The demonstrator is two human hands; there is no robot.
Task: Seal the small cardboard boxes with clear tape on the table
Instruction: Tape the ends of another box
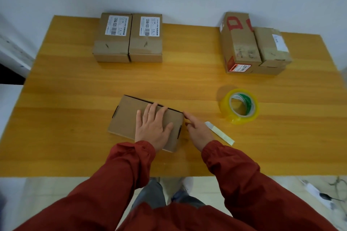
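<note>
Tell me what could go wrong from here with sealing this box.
1. A dark gap shows along the far edge of the box under the left hand; it may spring open if that hand lifts.
2. The tape roll lies off to the right, held by neither hand, so the right hand must leave the box to fetch it.

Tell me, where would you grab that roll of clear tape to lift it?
The tape roll lies flat with its open core facing up, so I'd come from above: thumb inside the core, fingers on the outer wall, at the near-left side, which faces the right hand.
</note>
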